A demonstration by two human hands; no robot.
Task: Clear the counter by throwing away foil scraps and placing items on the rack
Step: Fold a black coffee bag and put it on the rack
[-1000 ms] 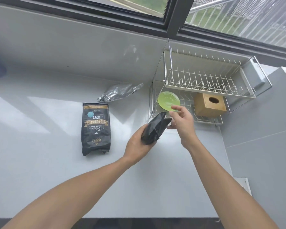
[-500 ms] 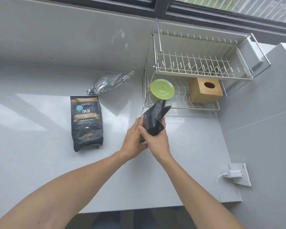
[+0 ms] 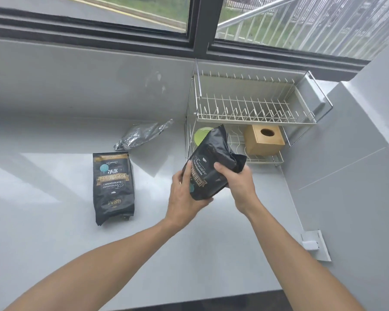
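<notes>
I am now gripping the black coffee bag (image 3: 211, 167) with both left hand (image 3: 184, 196) and right hand (image 3: 238, 182), raised since a second ago before the rack (image 3: 252, 113) at the counter's (image 3: 54, 232) right end, ready for shelving.

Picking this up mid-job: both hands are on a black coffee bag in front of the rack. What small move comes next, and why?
Probably carry the held coffee bag forward onto the rack. The left hand and right hand already grip it just in front, the upper tier looks bare, and the lower holds a green lid and wooden box. The second bag and foil scrap wait on the counter.
</notes>
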